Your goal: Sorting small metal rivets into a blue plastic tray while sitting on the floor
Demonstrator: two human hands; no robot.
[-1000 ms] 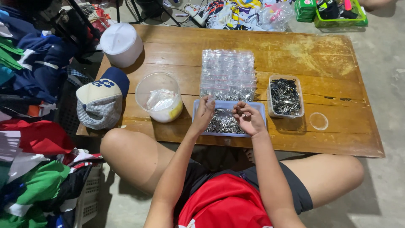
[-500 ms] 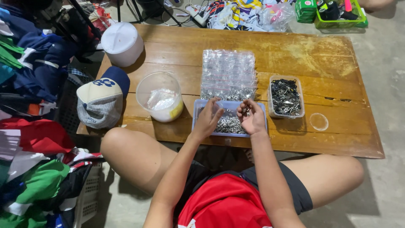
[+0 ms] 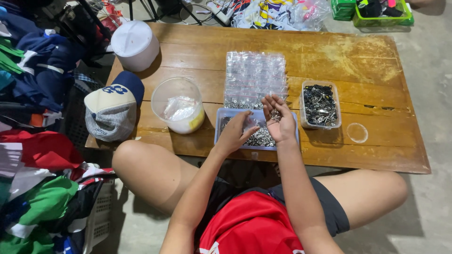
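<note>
We sit at a low wooden surface (image 3: 329, 51) sorting small metal pieces. Our right hand (image 3: 278, 123) is raised palm-up just above the blue tray (image 3: 221, 126), fingers cupped loosely around a few small silvery pieces (image 3: 275, 115) lying in the palm. Our left hand (image 3: 234, 134) hangs over the same tray, fingers half spread and pointing toward the right palm; its grip looks empty, though we cannot tell for sure. The tray holds a heap of shiny metal bits (image 3: 262, 138).

Step in hand, as we judge it: picking and counting pieces out of the palm. The next move likely calls for a fine pinch by the left fingers on one piece, without tipping the palm.

Around: a sheet of small clear bags (image 3: 255, 77) lies just beyond the tray, touching it. A clear tub of dark metal clips (image 3: 320, 104) sits to the right, a small clear lid (image 3: 357, 132) further right. A clear bowl (image 3: 178, 104) with plastic inside stands to the left, a cap (image 3: 113, 110) beside it, a white container (image 3: 134, 44) behind. Nothing blocks the hands; the bag sheet is close enough to get nudged.
</note>
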